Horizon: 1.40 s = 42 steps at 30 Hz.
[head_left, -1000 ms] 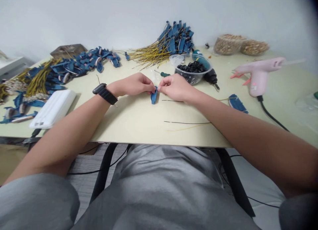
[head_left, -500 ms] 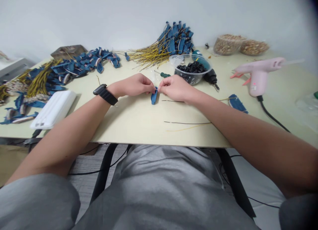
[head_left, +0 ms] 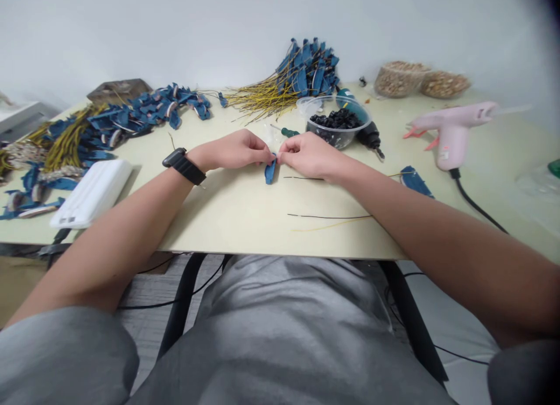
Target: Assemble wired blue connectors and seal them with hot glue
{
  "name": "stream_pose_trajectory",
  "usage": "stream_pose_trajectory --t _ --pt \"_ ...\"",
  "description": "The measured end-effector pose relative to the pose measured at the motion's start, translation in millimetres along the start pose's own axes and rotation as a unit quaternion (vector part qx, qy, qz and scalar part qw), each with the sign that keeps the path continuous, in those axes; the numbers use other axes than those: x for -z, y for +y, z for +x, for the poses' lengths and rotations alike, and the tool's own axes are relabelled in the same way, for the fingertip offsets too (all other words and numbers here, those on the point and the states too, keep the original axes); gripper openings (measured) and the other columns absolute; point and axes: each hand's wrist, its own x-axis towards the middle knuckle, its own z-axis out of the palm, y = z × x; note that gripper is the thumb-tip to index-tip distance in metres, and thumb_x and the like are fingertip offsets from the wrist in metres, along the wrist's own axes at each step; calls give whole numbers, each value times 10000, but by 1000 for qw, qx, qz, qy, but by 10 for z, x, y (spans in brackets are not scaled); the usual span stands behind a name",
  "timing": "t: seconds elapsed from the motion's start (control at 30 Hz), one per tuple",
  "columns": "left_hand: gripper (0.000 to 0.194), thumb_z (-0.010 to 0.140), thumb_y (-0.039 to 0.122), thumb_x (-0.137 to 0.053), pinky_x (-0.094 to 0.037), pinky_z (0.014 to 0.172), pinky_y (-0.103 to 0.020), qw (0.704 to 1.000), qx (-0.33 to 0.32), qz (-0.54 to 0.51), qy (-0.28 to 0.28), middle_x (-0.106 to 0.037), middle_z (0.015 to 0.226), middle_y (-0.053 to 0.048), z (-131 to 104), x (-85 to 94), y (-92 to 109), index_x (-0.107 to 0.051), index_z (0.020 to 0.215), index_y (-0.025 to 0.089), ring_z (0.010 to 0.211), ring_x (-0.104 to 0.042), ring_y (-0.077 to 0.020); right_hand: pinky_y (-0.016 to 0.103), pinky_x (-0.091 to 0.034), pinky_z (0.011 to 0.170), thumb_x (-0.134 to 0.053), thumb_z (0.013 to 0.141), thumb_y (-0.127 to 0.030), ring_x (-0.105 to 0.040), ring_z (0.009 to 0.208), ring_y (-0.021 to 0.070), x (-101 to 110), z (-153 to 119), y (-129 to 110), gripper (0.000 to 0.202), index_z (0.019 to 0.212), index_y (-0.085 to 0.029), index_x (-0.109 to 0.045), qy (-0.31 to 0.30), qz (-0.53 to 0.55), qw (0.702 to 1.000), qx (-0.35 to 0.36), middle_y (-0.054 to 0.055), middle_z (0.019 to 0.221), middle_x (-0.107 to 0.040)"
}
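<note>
A small strip of blue fabric (head_left: 270, 173) hangs from the fingertips over the middle of the table. My left hand (head_left: 238, 149), with a black watch on the wrist, pinches its upper end. At the same end, my right hand (head_left: 308, 154) has thumb and forefinger pressed together against the strip's edge. The fingers hide the exact spot where they meet. Below the right hand lie a thin black wire (head_left: 328, 216) and a yellow one (head_left: 326, 225). Another blue piece (head_left: 415, 181) with a yellow wire rests beyond my right forearm.
Behind the hands stands a clear tub (head_left: 339, 131) of black pieces, beside a green-handled screwdriver (head_left: 289, 132). A pink glue gun (head_left: 452, 133) with its cord is on the right. Wired blue pieces (head_left: 306, 72) are heaped at the back. A white power bank (head_left: 93, 192) lies left.
Both hands stay almost in place, still pinching the blue strip. The whole view has shifted very slightly.
</note>
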Motion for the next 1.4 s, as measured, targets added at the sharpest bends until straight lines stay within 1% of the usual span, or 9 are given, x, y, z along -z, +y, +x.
stream_pose_trajectory --t 0.1,0.2,0.43,0.53,0.7,0.9,1.0,1.23,1.4 --pt "351 951 546 -800 -251 659 -339 1000 -5 6 -6 -552 663 8 9 9 -43 -837 840 216 638 -368 -140 359 -417 753 -732 1064 -174 -499 727 162 3 -5 2 229 839 -196 -765 0 -8 1000 3 9 793 -687" --pt "324 930 531 -819 -264 664 -331 1000 -5 4 -8 -588 677 2 19 13 -67 -860 881 214 644 -395 -143 351 -408 731 -715 1070 -157 -499 734 159 8 -5 7 222 856 -196 -763 -2 -11 1000 5 21 814 -701" --pt "316 973 444 -738 -320 710 -341 1000 4 -20 7 -600 727 -20 -3 -7 30 -785 794 188 682 -441 -156 361 -441 775 -745 1033 -153 -539 751 168 -3 24 34 216 823 -202 -758 -10 17 1000 -1 16 824 -718" --pt "295 961 413 -737 -320 717 -344 1000 11 -22 8 -579 718 -10 -11 -17 64 -770 780 183 685 -420 -152 360 -427 774 -750 1025 -134 -534 754 166 -9 34 40 215 820 -199 -767 -10 29 1000 -6 6 807 -701" --pt "283 951 413 -743 -308 710 -345 1000 7 -20 15 -580 703 -6 -7 -21 58 -799 796 182 683 -407 -152 366 -394 745 -748 1020 -122 -503 736 171 12 30 36 216 823 -204 -783 -19 38 999 -16 2 758 -662" --pt "294 943 428 -743 -300 717 -354 999 20 -23 18 -591 727 -17 0 -27 51 -803 800 177 679 -412 -152 377 -441 805 -775 999 -128 -555 768 186 17 28 31 204 812 -209 -782 -15 35 999 -16 8 791 -700" --pt "326 956 436 -736 -293 705 -357 999 24 -21 22 -558 700 -11 5 -34 48 -758 750 184 661 -388 -146 372 -455 822 -763 1013 -131 -575 790 186 6 29 34 205 823 -205 -782 -12 32 999 -12 20 829 -731" --pt "326 961 434 -749 -271 673 -351 999 25 -18 21 -495 667 8 -4 -40 63 -728 744 191 651 -352 -141 365 -445 798 -741 1034 -173 -554 780 176 -2 29 60 182 860 -207 -777 -6 17 1000 8 19 842 -727" --pt "302 946 442 -761 -279 687 -343 999 29 -20 17 -522 697 2 0 -38 36 -763 789 184 672 -377 -143 376 -429 770 -722 1001 -153 -533 751 176 12 29 37 220 792 -218 -744 -15 14 1000 -2 14 813 -700"
